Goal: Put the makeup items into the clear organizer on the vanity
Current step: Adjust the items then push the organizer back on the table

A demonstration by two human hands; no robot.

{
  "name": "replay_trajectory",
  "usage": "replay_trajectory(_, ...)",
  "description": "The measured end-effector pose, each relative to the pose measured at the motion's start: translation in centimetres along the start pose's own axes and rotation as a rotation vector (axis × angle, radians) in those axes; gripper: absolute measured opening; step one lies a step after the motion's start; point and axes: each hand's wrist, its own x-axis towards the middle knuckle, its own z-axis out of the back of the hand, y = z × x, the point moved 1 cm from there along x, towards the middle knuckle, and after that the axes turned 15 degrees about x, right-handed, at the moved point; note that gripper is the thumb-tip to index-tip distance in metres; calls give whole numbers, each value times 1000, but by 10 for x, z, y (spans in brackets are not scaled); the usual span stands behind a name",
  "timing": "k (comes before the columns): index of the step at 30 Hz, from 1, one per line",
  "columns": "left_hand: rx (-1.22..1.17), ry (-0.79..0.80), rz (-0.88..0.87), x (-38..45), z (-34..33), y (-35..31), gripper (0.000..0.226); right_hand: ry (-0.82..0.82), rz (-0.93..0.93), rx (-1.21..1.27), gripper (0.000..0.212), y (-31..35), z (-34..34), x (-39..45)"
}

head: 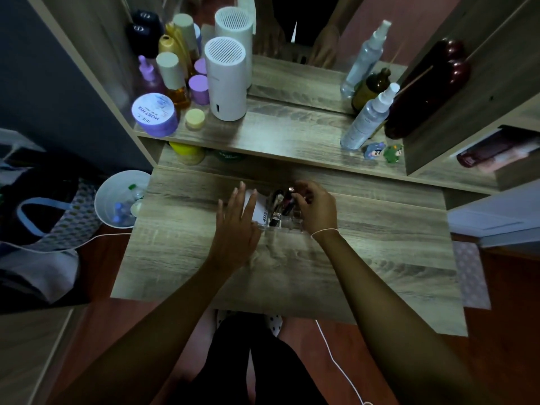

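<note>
A clear organizer (287, 227) stands in the middle of the wooden vanity top (380, 258). Several dark makeup sticks (277, 204) stand upright in it, beside a white box (260, 210) in its left part. My left hand (238, 229) rests flat against the organizer's left side, fingers apart and extended. My right hand (314, 209) hovers over the organizer's right side, fingertips pinched on a small dark makeup item (293, 194) with a shiny tip. The organizer's right compartments are mostly hidden by that hand.
The raised shelf behind holds a white cylinder (226, 80), purple jar (155, 115), bottles, spray bottles (365, 118) and two small figurines (384, 152). A mirror stands at the back. A white bin (117, 197) sits on the floor at left, beside a bag.
</note>
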Motion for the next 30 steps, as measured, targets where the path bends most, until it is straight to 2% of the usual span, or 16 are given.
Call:
replay_trajectory(12,-47,4,0,-1,2,-3,64,-2,-19,30,31,4,11,-7)
replay_trajectory(15,-91,-1,30,-1,0,0,63,-119,19,73,27,5,20,-17)
replay_trajectory(19,-135,4,85,-3,-8,9,75,-336,36,75,27,-11,31,-37)
replay_trajectory(21,-172,28,122,-5,-12,15,81,-340,-51,87,42,-27,36,-47)
replay_trajectory(25,-260,118,205,-8,-24,22,93,-138,-210,83,100,-53,34,-66)
replay_trajectory(26,-274,135,214,-9,-28,24,96,-98,-240,82,108,-57,32,-69)
replay_trajectory(30,-347,179,235,-6,-35,24,98,-37,-305,70,113,-73,22,-72)
